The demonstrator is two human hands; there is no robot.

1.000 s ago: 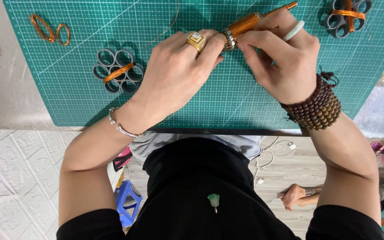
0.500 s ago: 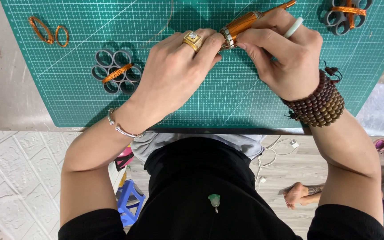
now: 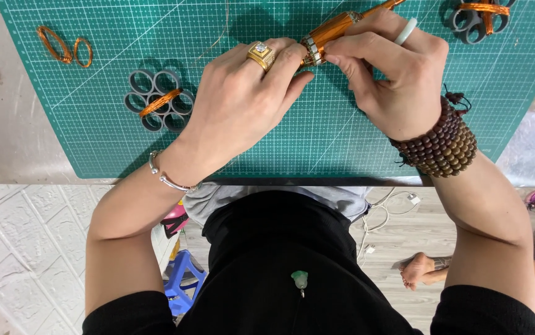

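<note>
Both hands are clamping an orange wire-wrapped rod (image 3: 332, 31) above the green cutting mat (image 3: 342, 136): the left hand (image 3: 243, 105) is pinching its banded end, the right hand (image 3: 391, 74) is gripping the shaft. Uneven finger pressure is likely to loosen the winding.

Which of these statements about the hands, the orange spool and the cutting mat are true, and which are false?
1. Both hands hold the orange wire-wound spool. True.
2. The left hand wears a gold ring. True.
3. The right hand rests flat on the green cutting mat. False: it grips the spool above the mat.
4. The grey ring cluster lies to the right of both hands. False: it lies to the left of the left hand.
5. A wooden bead bracelet wraps the right wrist. True.
</note>
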